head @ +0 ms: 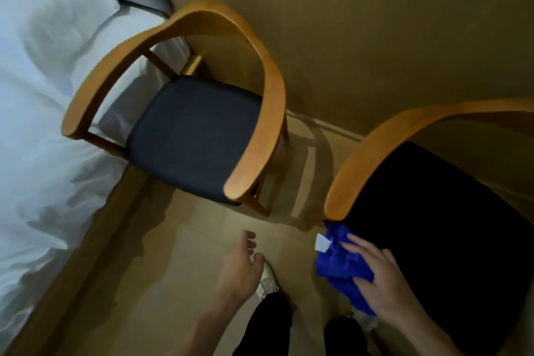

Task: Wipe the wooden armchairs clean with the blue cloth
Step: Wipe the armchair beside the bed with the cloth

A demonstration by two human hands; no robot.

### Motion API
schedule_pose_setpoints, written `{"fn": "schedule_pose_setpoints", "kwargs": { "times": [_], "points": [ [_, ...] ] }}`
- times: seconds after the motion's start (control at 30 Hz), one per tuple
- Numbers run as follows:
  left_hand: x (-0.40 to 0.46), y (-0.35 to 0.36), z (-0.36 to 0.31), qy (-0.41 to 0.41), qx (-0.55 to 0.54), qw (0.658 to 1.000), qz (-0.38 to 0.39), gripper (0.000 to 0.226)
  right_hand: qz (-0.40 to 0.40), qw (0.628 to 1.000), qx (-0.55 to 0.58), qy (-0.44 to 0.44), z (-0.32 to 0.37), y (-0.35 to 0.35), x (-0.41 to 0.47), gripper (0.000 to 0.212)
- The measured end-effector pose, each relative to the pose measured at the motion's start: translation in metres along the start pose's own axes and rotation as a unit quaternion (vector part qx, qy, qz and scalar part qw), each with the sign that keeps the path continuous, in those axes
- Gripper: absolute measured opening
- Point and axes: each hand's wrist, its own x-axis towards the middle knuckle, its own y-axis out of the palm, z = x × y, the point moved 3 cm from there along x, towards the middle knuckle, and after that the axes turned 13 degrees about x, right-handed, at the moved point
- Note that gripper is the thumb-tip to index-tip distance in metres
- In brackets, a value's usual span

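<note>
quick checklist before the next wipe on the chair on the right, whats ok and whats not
1. Blue cloth in hand: ok, the right hand lies over it, fingers spread.
2. Cloth at the chair: ok, it sits just below the front end of the right armchair's wooden armrest; whether it touches the wood, cannot tell.
3. Left hand free: ok, it hangs open over the floor, holding nothing.
4. Cloth's white tag out of the way: not ok, it sticks out at the cloth's upper left edge.
5. Left armchair within view for later: ok, beside the bed.
6. Wood clean or dusty: cannot tell.
</note>
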Motion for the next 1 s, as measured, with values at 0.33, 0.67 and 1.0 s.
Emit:
{"fn": "schedule_pose_setpoints", "kwargs": {
  "times": [0.33, 0.67, 1.0],
  "points": [
    [0.015, -0.074, 0.026, 0.057, -0.14, 0.987, -0.058, 0.036, 0.077, 0.985, 0.114, -0.1, 0.171, 0.035, 0.048, 0.054],
    [0.025, -0.147, 0.007, 0.154, -0.34, 0.926, -0.057, 0.043, 0.067, 0.955, 0.246, -0.155, 0.279, 0.018, 0.06, 0.018],
    [0.049, -0.171, 0.024, -0.027, -0.432, 0.884, -0.176, 0.082, 0.158, 0.819, 0.543, -0.097, 0.313, -0.014, 0.123, 0.031]
  ]
}}
